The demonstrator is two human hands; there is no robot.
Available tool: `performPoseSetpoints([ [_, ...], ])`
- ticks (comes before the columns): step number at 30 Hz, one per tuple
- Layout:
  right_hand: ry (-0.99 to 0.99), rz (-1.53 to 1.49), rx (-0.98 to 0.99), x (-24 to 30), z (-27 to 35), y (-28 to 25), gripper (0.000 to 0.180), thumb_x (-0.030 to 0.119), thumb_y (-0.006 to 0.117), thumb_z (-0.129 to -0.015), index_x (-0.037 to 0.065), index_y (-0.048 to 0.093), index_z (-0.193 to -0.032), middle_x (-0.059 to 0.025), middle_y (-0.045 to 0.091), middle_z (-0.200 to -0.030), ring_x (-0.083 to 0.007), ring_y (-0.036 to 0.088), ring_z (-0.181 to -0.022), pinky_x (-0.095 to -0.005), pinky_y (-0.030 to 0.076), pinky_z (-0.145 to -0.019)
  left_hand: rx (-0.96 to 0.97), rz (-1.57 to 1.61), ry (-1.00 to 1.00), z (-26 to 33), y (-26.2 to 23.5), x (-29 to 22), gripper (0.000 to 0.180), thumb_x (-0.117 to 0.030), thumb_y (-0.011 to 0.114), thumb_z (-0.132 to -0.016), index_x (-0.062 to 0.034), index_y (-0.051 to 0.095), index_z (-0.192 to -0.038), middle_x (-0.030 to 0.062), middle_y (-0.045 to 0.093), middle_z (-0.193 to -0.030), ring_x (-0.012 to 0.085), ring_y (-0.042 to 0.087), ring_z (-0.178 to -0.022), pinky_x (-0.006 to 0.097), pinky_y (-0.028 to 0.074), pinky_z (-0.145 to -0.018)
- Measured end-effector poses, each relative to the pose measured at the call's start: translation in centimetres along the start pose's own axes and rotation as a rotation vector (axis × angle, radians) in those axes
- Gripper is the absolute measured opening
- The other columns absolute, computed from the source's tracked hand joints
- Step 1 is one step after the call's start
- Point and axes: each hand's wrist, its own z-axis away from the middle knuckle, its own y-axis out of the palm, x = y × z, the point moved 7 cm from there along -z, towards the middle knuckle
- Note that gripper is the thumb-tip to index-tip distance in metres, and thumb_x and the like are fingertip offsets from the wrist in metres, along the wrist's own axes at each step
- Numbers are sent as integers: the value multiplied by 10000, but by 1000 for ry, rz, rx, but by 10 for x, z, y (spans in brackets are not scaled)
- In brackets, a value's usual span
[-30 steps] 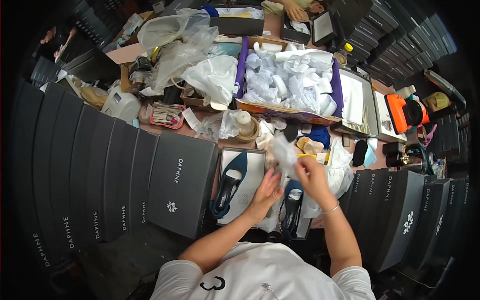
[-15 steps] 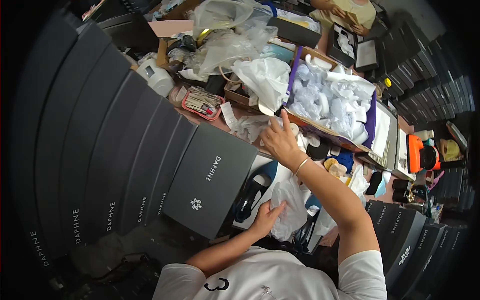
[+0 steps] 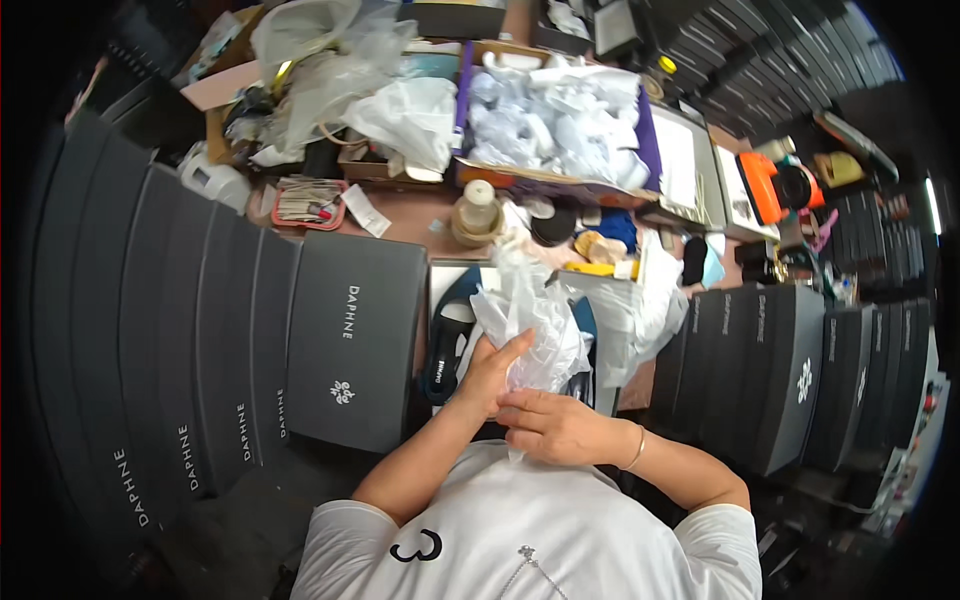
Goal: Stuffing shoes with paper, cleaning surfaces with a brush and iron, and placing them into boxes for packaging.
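Both of my hands hold a crumpled clear plastic bag [image 3: 530,320] close to my chest. My left hand [image 3: 490,370] grips its left side, thumb up against the film. My right hand [image 3: 550,428] closes on the bag's lower end from the right. Under the bag, an open white shoe box [image 3: 445,275] holds a dark blue flat shoe [image 3: 448,345] at its left; the bag hides the box's right half. A black shoe-box lid [image 3: 350,340] lies just left of the box.
Rows of black shoe boxes stand at my left [image 3: 150,330] and right [image 3: 800,370]. Behind the box are a roll of tape [image 3: 477,212], a red tray [image 3: 305,203], heaped plastic bags [image 3: 400,110] and a purple-edged carton of white stuffing paper [image 3: 560,120]. An orange device [image 3: 765,185] sits far right.
My right hand, stretched out to the back of the table half a second ago, has come back to my chest. The plastic bag is now gripped by both hands.
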Motion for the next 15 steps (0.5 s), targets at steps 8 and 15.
performPoseSetpoints([
  [8,896,-398,-792,-76,105,-51,666,247,743,-816,-39,432,-1330,-192,559,-1257,-243,544,-1158,-347,426,-958,312,-453,164,-2,35,4,295,-137,629,-914,21,593,-1160,71,644,-1085,134,596,-973,286,473,-854],
  [15,918,-873,-1229,-125,148,-20,266,250,602,-947,-5,651,-1007,-1,648,-877,-44,533,-784,-216,443,-694,-4,-316,157,-5,-17,2,276,-174,586,-945,13,591,-1148,49,641,-1057,121,592,-960,279,463,-859],
])
